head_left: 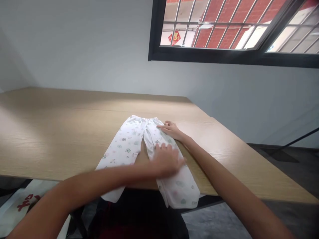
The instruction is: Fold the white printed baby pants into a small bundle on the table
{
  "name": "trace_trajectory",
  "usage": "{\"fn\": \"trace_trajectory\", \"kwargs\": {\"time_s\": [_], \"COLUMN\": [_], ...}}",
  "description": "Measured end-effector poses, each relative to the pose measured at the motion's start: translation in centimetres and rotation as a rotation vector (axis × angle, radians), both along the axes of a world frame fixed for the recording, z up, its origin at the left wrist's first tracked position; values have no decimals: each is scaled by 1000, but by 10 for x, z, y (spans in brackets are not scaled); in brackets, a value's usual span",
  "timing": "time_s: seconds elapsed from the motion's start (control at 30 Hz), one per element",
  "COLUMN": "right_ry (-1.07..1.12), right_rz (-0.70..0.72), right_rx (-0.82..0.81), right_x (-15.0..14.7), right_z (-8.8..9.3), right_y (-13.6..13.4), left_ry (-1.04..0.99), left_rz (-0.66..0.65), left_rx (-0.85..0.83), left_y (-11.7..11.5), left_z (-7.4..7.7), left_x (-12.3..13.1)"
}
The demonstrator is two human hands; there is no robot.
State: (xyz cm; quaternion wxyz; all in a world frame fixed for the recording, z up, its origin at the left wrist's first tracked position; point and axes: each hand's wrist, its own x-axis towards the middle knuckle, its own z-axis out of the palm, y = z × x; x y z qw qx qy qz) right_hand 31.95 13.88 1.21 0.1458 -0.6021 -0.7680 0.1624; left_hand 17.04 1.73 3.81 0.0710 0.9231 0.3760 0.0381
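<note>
White printed pants (124,141) with a gathered waistband lie spread on the wooden table, waist away from me. Both leg ends hang over the table's front edge. My left hand (167,160) reaches across the pants and is over the right-hand leg; it is smeared by motion, with the fingers partly spread. Whether it presses on the cloth I cannot tell. Near the waist, my right hand (171,130) rests on the right edge of the pants with its fingers stretched out. Part of the right-hand leg is hidden beneath my left hand and forearm.
The light wooden table (62,132) reaches back to a grey wall (87,43). A barred window (211,26) is at the upper right. Below the table at left lies a white bag (37,196) with red characters. A thin black pole (296,142) leans at the far right.
</note>
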Motion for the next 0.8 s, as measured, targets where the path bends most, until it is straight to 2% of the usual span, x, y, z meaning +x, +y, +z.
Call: {"fn": "trace_trajectory", "kwargs": {"time_s": [0.03,0.07,0.13,0.2,0.23,0.3,0.4,0.47,0.53,0.6,0.67,0.73,0.8], "right_ry": [-4,-2,13,72,127,324,805,1029,1163,1304,1407,1367,1208], "right_rz": [-11,-15,-18,-28,-43,-79,-135,-158,-155,-114,-28,64,105], "right_rx": [-16,-24,-33,-32,-40,-82,-221,-286,-317,-328,-341,-334,-327], "right_x": [0,-1,-3,-5,-6,-8,-10,-13,-17,-27,-44,-70,-102], "right_z": [-1,-1,1,5,7,10,15,21,31,42,51,55,53], "right_y": [1,1,0,-5,-8,-14,-21,-23,-21,-17,-9,0,9], "left_ry": [-19,-85,-170,-280,-339,-451,-563,-665,-828,-955,-941,-802,-603], "left_rz": [4,-56,-32,62,97,96,15,-4,61,245,492,712,863], "left_rx": [42,163,434,667,720,680,452,274,133,66,53,44,30], "left_y": [-28,-53,-90,-104,-104,-98,-89,-87,-88,-91,-95,-99,-99], "left_z": [-13,-25,-49,-67,-73,-79,-68,-49,-26,-3,13,19,13], "left_x": [2,3,7,13,16,22,21,11,-8,-37,-73,-111,-145]}}
